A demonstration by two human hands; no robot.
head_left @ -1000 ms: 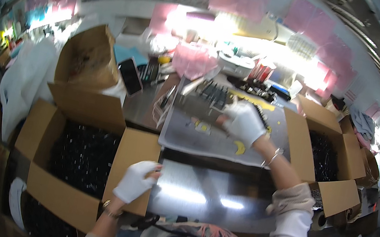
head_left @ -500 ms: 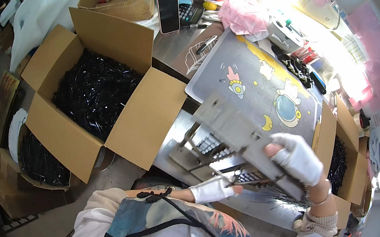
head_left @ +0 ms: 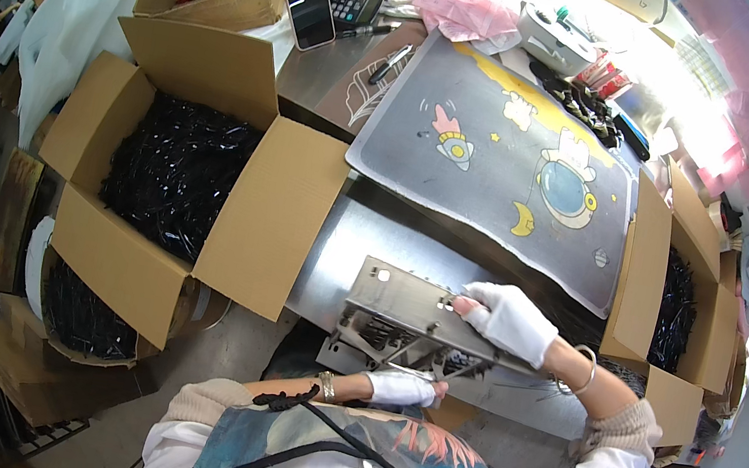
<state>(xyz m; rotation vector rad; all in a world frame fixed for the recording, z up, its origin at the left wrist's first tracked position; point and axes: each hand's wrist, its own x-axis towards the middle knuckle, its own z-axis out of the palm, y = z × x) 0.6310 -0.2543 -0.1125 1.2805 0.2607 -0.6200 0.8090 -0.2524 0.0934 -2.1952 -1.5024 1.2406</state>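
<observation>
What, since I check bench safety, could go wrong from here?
The left grip, white-gloved with bare fingertips, might get pinched by the grey metal frame close beside it. Near the front edge of the shiny metal tabletop, that frame might slip off. The round silver bangle might snag on it.

The metal frame (head_left: 422, 308), which overlapped the desk mat's (head_left: 496, 170) near edge half a second ago, now sits clear of it, nearer the body. The left hand (head_left: 402, 389) has relocated from the carton flap (head_left: 273, 211) to the frame's near side.
</observation>
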